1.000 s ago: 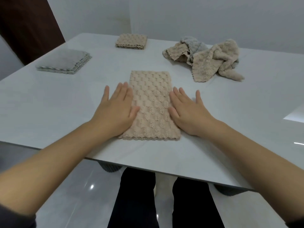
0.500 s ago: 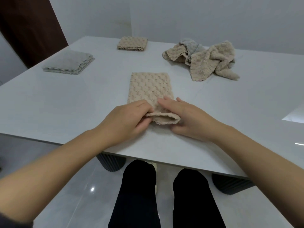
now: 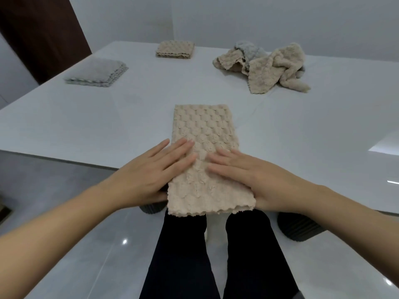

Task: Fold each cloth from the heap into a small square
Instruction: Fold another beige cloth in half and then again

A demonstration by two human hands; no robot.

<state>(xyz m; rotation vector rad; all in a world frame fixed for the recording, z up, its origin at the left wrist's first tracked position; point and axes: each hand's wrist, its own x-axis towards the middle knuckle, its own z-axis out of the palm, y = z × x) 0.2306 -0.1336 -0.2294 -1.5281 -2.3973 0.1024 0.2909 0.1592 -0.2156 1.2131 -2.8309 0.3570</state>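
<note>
A beige textured cloth [image 3: 203,126], folded into a long strip, lies lengthwise on the white table [image 3: 97,121] in front of me. Its near end is lifted off the table toward me, and its scalloped edge hangs in front of my legs. My left hand [image 3: 149,175] holds the left side of that end and my right hand [image 3: 254,180] holds the right side. The fingers lie flat on top; the thumbs are hidden underneath. The heap [image 3: 272,65] of crumpled beige and grey cloths sits at the far right.
A stack of folded grey cloths [image 3: 97,72] lies at the far left. A stack of folded beige cloths [image 3: 174,49] lies at the far middle. A dark door [image 3: 38,29] stands beyond the left corner. Dark ribbed table bases [image 3: 298,227] flank my legs.
Both hands went from pressing flat beside the strip to pinching its near end, and now hold that end raised toward me. The view has tilted down.
</note>
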